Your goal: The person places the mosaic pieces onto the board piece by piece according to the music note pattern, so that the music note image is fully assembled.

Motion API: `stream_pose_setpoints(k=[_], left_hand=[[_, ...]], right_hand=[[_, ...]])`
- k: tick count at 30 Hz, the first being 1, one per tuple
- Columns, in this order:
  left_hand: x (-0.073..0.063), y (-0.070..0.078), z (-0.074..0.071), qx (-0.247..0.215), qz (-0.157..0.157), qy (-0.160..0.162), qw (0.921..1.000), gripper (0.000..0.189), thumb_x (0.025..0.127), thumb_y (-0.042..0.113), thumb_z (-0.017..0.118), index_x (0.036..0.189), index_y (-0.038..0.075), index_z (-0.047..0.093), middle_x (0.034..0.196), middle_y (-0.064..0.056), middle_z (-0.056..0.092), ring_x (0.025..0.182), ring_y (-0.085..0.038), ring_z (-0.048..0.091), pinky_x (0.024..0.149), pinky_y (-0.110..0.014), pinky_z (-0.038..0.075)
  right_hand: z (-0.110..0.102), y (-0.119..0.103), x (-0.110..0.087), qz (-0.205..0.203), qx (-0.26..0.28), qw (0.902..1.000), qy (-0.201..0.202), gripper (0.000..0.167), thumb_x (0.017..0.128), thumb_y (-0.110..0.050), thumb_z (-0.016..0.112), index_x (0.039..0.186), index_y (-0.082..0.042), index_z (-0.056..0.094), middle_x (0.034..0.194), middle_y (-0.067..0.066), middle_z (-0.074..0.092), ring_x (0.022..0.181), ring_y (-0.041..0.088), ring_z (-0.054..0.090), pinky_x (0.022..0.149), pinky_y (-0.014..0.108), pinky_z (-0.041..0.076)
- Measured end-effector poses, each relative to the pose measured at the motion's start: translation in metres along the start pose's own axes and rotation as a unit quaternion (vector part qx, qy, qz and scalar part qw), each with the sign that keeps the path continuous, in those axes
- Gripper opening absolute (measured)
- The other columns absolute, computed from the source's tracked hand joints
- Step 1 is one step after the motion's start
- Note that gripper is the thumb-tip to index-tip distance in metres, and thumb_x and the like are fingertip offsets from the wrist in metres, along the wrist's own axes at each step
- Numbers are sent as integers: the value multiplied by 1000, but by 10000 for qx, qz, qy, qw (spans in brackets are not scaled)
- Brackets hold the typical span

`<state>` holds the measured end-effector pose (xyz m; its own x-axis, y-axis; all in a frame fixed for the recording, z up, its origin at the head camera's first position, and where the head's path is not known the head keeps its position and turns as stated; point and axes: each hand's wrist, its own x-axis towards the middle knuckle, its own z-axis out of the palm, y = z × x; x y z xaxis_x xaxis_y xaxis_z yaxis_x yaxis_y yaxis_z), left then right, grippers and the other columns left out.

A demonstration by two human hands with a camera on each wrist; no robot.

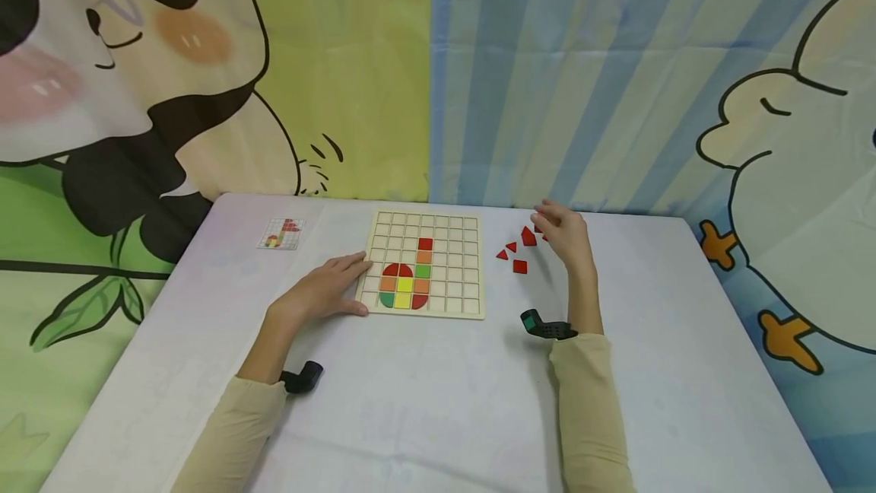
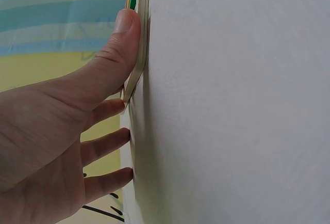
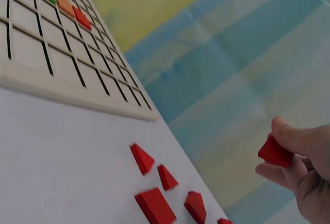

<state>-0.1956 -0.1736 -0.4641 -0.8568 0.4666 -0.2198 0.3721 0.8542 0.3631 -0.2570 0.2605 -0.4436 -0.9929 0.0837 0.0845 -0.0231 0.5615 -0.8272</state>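
A wooden grid board [image 1: 455,268] lies on the table, with red, orange, yellow and green pieces set in its lower-left cells and a short column rising from them. My left hand [image 1: 322,289] touches the board's left edge, thumb at the near corner and fingers extended. To the right of the board, my right hand [image 1: 568,238] is raised above several loose red pieces. In the right wrist view it pinches a red block [image 3: 276,153] between thumb and fingers; the block's full shape is partly hidden. A red square [image 1: 520,267] lies nearest me among the loose pieces.
A small printed card [image 1: 281,234] with a coloured grid pattern lies left of the board. Small red triangles [image 1: 503,255] lie near the board's right edge. Behind the white table [image 1: 411,402] hangs a cartoon-patterned curtain [image 1: 356,59].
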Motion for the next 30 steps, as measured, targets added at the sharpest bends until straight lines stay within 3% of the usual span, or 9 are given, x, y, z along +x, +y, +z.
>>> stream_pose_setpoints(k=[2,4,9,12,22,26,30], left_hand=[[0,0,-1,-4,-1,3,10000,93,77,51,74,152,14,32,161,-11,25,147,-37,26,113,-58,33],[0,0,-1,-7,-8,-16,10000,93,77,51,74,152,14,32,161,-11,25,147,-37,26,113,-58,33],[1,0,0,-56,-58,-62,9999,94,77,51,74,153,15,32,161,-11,24,147,-37,25,114,-58,32],[1,-1,0,-66,-65,-58,9999,94,77,52,74,153,15,32,161,-10,24,147,-36,25,114,-58,33],[1,-3,1,-59,-50,-65,9999,94,77,51,74,153,16,31,161,-10,24,147,-36,25,114,-57,32],[1,-3,1,-63,-44,-68,9999,94,77,51,74,153,16,31,161,-10,24,147,-36,25,114,-57,32],[1,-2,0,-56,-46,-58,10000,94,77,51,74,153,15,31,161,-10,24,147,-36,25,114,-58,32]], right_hand=[[9,-3,1,36,455,9990,-1,41,97,-32,58,130,-7,61,138,12,57,123,28,57,101,45,50],[16,-3,2,28,499,9987,-71,40,98,-32,57,130,-9,61,131,13,62,117,26,58,100,42,51],[29,2,5,-233,-636,9960,-577,36,100,-22,53,130,-3,60,140,18,55,129,33,52,107,45,46],[33,3,7,-306,-1011,9916,-747,36,100,-21,55,129,-1,61,146,19,48,137,35,43,111,49,41],[39,8,8,-733,-1505,9761,-1386,30,97,-12,57,124,0,63,139,21,53,131,36,47,111,51,40],[32,6,5,-616,-1738,9693,-1628,32,97,-12,58,126,0,62,141,21,50,133,37,44,112,52,38],[24,-2,1,-328,-1970,9630,-1809,31,94,-14,63,122,-1,65,127,19,60,117,34,54,102,49,48]])
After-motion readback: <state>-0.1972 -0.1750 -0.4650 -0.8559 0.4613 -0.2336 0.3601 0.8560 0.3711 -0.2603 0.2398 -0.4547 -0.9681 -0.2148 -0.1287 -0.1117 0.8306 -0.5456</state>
